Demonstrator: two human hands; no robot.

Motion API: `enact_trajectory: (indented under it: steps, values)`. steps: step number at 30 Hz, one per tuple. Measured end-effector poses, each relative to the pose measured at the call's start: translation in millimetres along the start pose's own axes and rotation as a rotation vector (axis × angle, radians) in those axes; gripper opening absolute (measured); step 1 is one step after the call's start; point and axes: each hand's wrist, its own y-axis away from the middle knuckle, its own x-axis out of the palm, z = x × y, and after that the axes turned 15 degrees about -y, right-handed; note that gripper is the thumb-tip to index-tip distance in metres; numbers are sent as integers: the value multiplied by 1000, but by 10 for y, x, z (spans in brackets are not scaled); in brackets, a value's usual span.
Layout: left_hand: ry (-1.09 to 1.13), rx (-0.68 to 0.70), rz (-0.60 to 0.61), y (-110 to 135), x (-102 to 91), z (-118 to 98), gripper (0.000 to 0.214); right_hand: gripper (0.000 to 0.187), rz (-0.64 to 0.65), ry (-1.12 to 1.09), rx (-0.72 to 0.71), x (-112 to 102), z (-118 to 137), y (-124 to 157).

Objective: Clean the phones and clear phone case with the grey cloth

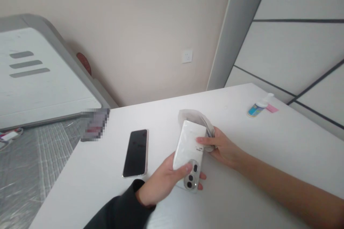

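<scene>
A white smartphone (188,139) lies back side up in my left hand (168,175). The thumb presses beside its camera lenses, and fingertips show past the far edge. My right hand (221,146) grips a pale grey cloth (192,114) that is bunched behind the upper end of the phone. The right thumb or a finger rests on the phone's back, near some small dark print. Part of the cloth is hidden by the phone and the right hand. To the left, a second smartphone (135,153) with a dark screen lies face up.
Both hands are over a white table (228,193). Toward its far right side a small white bottle (257,108) with a blue label lies beside a pink slip (272,108). A blurred-out item (95,125) sits at the left corner. Behind is a wall with a socket (187,56).
</scene>
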Motion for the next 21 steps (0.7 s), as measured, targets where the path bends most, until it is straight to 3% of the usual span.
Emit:
enact_trajectory:
  steps: [4, 7, 11, 14, 17, 19, 21]
  values:
    - [-93, -29, 105, 81, -131, -46, 53, 51, 213, 220, 212, -146, 154, -8]
    - [-74, -72, 200, 115, -152, -63, 59, 50, 235, 405, 258, -225, 228, 1]
    - [-100, -6, 112, 129, -128, -124, 55, 47, 203, 535, 55, -219, 245, -17]
    - [-149, -7, 74, 138, -122, -155, 53, 49, 189, 538, 8, -220, 189, -64]
    - [-128, -24, 78, 142, -120, -165, 52, 46, 61, 528, -58, -273, 137, -111]
    - [-89, -18, 75, 141, -115, -172, 56, 51, 8, 599, -192, -301, 134, -115]
    - [-65, 0, 45, 135, -112, -177, 62, 50, 106, 838, -356, -292, 138, -83]
